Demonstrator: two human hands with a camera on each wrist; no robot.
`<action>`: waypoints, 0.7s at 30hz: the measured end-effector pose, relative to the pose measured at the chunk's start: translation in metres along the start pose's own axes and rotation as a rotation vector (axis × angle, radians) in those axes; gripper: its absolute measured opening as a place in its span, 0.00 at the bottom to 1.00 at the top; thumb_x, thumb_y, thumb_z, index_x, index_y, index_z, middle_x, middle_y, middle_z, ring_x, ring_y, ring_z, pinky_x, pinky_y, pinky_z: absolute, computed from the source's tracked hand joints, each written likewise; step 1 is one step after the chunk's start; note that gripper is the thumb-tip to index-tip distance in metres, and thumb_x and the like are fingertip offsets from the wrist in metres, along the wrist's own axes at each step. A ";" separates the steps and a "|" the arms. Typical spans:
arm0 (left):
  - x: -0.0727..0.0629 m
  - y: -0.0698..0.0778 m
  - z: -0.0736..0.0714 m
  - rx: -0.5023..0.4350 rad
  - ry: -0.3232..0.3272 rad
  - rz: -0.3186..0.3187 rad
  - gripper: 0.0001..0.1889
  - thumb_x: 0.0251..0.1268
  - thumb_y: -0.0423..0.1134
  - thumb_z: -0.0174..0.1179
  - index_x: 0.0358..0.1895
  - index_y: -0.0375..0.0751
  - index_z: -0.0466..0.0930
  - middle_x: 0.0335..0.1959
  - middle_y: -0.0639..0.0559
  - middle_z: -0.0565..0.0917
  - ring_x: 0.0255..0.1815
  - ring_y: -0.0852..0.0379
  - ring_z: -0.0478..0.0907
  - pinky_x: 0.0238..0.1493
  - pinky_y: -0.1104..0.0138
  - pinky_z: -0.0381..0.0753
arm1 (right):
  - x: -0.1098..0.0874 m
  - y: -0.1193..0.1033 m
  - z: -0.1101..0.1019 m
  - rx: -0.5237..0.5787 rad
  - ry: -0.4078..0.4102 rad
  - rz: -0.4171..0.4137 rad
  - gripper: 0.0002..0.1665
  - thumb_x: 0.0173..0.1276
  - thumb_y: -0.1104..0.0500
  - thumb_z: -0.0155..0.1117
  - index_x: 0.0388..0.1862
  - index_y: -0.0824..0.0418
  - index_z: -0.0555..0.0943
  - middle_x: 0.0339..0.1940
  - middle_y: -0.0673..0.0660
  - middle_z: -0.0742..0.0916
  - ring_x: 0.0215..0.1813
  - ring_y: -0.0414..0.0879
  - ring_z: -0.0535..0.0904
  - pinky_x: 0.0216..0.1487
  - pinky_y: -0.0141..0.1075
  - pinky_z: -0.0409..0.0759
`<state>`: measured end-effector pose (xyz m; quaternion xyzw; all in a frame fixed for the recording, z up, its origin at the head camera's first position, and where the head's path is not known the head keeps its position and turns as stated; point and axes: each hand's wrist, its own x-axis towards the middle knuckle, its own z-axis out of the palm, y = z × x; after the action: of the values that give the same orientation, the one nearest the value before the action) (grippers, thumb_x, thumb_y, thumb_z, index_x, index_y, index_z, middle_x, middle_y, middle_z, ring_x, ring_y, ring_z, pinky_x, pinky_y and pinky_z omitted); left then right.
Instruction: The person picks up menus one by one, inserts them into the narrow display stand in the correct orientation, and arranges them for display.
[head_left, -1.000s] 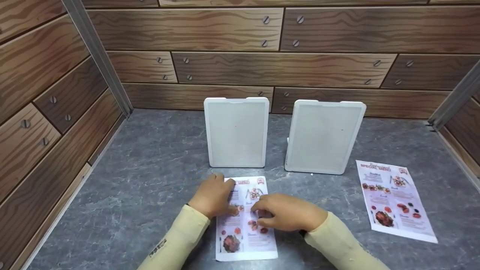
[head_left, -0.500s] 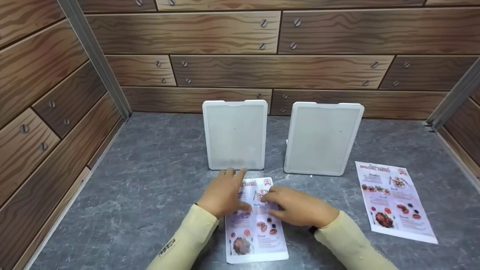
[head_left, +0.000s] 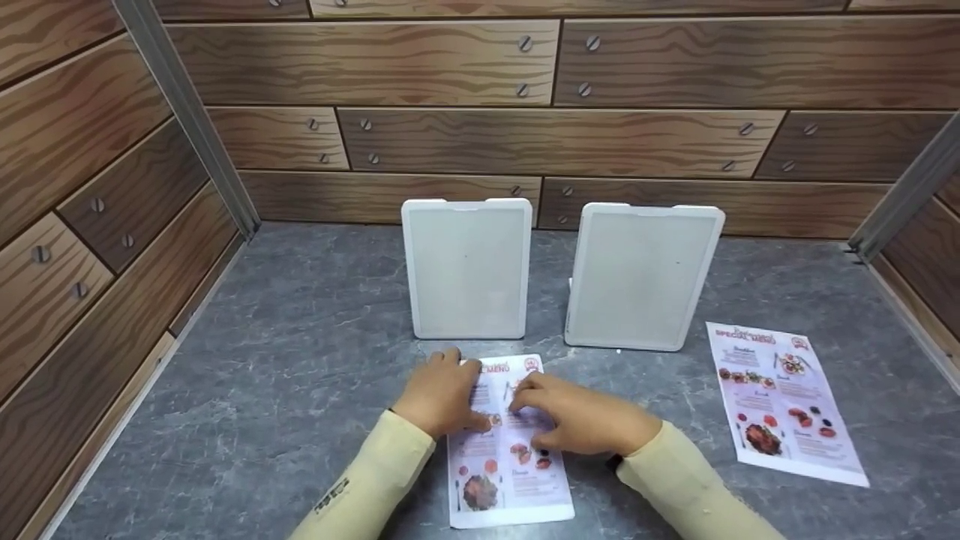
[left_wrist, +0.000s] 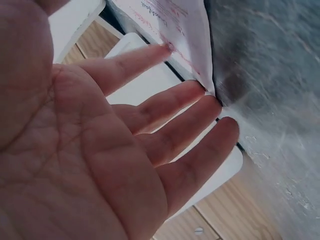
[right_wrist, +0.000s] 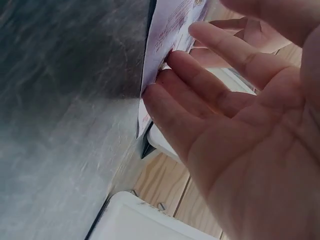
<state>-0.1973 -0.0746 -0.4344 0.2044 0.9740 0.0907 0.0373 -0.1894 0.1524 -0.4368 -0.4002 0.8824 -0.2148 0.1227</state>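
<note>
A printed menu sheet [head_left: 517,491] lies flat on the grey marbled table. My left hand [head_left: 439,394] rests over its upper left part, and in the left wrist view the fairly straight fingers [left_wrist: 180,155] reach down to the sheet's edge. On the right side of the same sheet, my right hand [head_left: 589,416] touches it with lightly bent fingers; the right wrist view has those fingertips [right_wrist: 155,97] along the paper's edge. Neither hand grips the paper. Just behind the sheet stands a blank white display stand [head_left: 466,277], leaning slightly back.
A second white display stand [head_left: 641,277] is to the right of the first. Another menu sheet [head_left: 787,405] lies slanted on the table [head_left: 300,337] at the right. Wood-patterned walls [head_left: 450,60] close off the back and sides.
The menu sheet under my hands has shifted a little to the right. My left hand reached forward past its top edge and has drawn back onto it. The right hand stayed at the right side.
</note>
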 end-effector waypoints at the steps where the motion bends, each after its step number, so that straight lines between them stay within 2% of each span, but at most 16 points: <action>1: -0.001 0.000 0.000 0.009 0.002 0.003 0.40 0.46 0.58 0.82 0.59 0.36 0.81 0.49 0.40 0.81 0.51 0.42 0.79 0.52 0.48 0.82 | 0.000 0.000 0.001 -0.002 0.002 -0.001 0.22 0.63 0.63 0.75 0.56 0.59 0.82 0.59 0.55 0.79 0.62 0.52 0.77 0.66 0.47 0.76; 6: -0.003 0.003 -0.001 0.022 0.012 0.011 0.38 0.46 0.57 0.82 0.57 0.36 0.82 0.47 0.41 0.81 0.49 0.43 0.78 0.49 0.50 0.83 | 0.002 -0.004 0.004 -0.031 0.004 0.020 0.25 0.58 0.62 0.78 0.56 0.58 0.82 0.60 0.56 0.77 0.61 0.52 0.75 0.64 0.48 0.77; 11: -0.002 0.001 -0.001 0.008 0.021 0.005 0.41 0.44 0.58 0.83 0.58 0.34 0.80 0.46 0.41 0.80 0.49 0.44 0.78 0.50 0.50 0.83 | 0.002 -0.005 0.005 -0.028 -0.018 0.053 0.27 0.60 0.60 0.77 0.58 0.58 0.81 0.61 0.55 0.76 0.61 0.51 0.75 0.65 0.49 0.77; 16: 0.000 -0.002 -0.001 -0.034 0.026 0.010 0.45 0.43 0.57 0.84 0.60 0.32 0.77 0.48 0.40 0.79 0.51 0.43 0.77 0.53 0.50 0.82 | 0.002 -0.005 0.004 -0.026 -0.012 0.033 0.27 0.59 0.61 0.77 0.58 0.58 0.81 0.60 0.55 0.76 0.60 0.51 0.75 0.65 0.48 0.77; 19: 0.002 -0.003 -0.001 -0.052 0.022 0.012 0.42 0.51 0.53 0.81 0.64 0.30 0.75 0.52 0.37 0.80 0.56 0.41 0.77 0.58 0.49 0.80 | 0.002 -0.005 0.004 -0.030 0.000 0.022 0.27 0.59 0.62 0.77 0.57 0.59 0.81 0.59 0.56 0.76 0.60 0.52 0.75 0.64 0.49 0.77; 21: 0.004 -0.004 -0.002 -0.048 0.027 0.019 0.35 0.58 0.51 0.76 0.62 0.31 0.77 0.52 0.38 0.82 0.55 0.41 0.79 0.57 0.49 0.81 | 0.002 -0.006 0.004 -0.038 0.003 0.019 0.26 0.59 0.61 0.77 0.57 0.59 0.81 0.59 0.56 0.77 0.60 0.52 0.76 0.64 0.49 0.77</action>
<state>-0.2027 -0.0769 -0.4338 0.2113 0.9700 0.1170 0.0281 -0.1857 0.1467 -0.4374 -0.3936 0.8903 -0.1974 0.1158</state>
